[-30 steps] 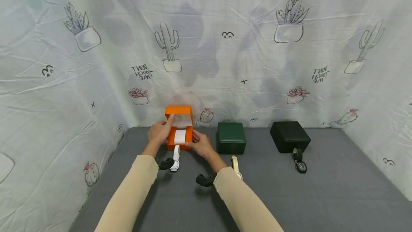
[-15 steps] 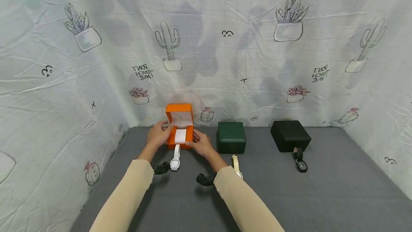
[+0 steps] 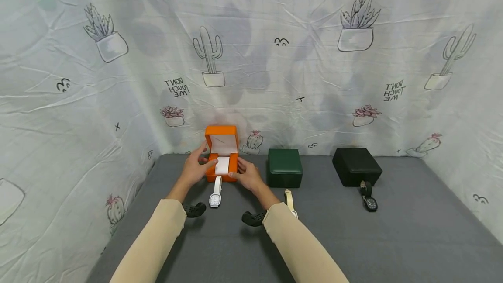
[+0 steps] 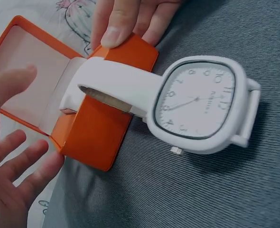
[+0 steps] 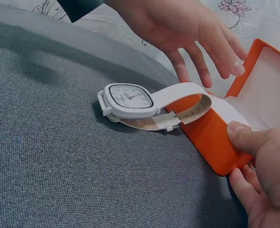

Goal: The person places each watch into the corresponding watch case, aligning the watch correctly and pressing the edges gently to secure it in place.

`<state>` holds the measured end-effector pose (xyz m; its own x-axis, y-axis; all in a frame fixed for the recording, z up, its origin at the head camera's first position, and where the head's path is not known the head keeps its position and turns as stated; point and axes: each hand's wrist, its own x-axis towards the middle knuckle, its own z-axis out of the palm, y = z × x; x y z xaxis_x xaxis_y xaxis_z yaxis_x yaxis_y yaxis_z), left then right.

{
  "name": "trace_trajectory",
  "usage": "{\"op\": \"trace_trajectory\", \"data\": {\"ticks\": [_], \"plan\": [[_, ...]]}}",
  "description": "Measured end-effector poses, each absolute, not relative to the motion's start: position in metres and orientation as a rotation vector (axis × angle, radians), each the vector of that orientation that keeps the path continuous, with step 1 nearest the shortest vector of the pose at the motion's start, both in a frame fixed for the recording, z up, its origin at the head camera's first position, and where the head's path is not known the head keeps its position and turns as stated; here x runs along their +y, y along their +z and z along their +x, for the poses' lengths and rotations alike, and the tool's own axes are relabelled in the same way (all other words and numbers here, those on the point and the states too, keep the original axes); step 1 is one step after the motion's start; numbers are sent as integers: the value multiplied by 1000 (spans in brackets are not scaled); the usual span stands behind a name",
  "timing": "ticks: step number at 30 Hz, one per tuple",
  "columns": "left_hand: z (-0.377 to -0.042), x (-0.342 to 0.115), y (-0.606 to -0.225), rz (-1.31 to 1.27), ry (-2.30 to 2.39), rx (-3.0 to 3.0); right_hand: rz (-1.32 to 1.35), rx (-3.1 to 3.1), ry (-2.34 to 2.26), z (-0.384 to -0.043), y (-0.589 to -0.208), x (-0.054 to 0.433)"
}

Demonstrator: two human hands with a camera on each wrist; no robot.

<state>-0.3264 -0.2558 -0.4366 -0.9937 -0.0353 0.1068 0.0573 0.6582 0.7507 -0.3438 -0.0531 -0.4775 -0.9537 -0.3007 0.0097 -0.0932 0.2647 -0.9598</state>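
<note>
An orange watch box point(image 3: 211, 177) stands with its lid point(image 3: 221, 128) raised, showing a white lining and a white cushion point(image 3: 222, 166). My right hand point(image 3: 249, 177) holds its right side, thumb on the front top edge point(image 5: 216, 137) and fingers against the side. My left hand point(image 3: 193, 169) hovers at the left side, fingers spread and thumb stretched over the cushion; in the left wrist view its thumb point(image 4: 14, 81) stands off the box. Right in front of the box lies a white watch point(image 4: 197, 102) with a square face, its strap looped toward the box.
A shut green box point(image 3: 285, 169) and a black box point(image 3: 355, 167) stand to the right. A cream-strapped watch point(image 3: 289, 200), partly behind my right sleeve, and a black watch point(image 3: 369, 200) lie before them. A patterned curtain point(image 3: 259, 77) hangs behind the grey table point(image 3: 235, 248).
My left hand has come down off the raised lid to the box's left side, its thumb now over the cushion. The lid stands a little further back. My right hand keeps its hold.
</note>
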Motion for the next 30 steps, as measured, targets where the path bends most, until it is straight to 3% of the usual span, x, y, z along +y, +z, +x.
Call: {"op": "trace_trajectory", "data": {"ticks": [13, 30], "plan": [[-339, -261, -440, -46, -1290, -2790, -389, 2353, -1781, -342, -472, -53], [-323, -262, -438, -128, -1234, -2866, -359, 2370, -1766, -339, -470, -53]]}}
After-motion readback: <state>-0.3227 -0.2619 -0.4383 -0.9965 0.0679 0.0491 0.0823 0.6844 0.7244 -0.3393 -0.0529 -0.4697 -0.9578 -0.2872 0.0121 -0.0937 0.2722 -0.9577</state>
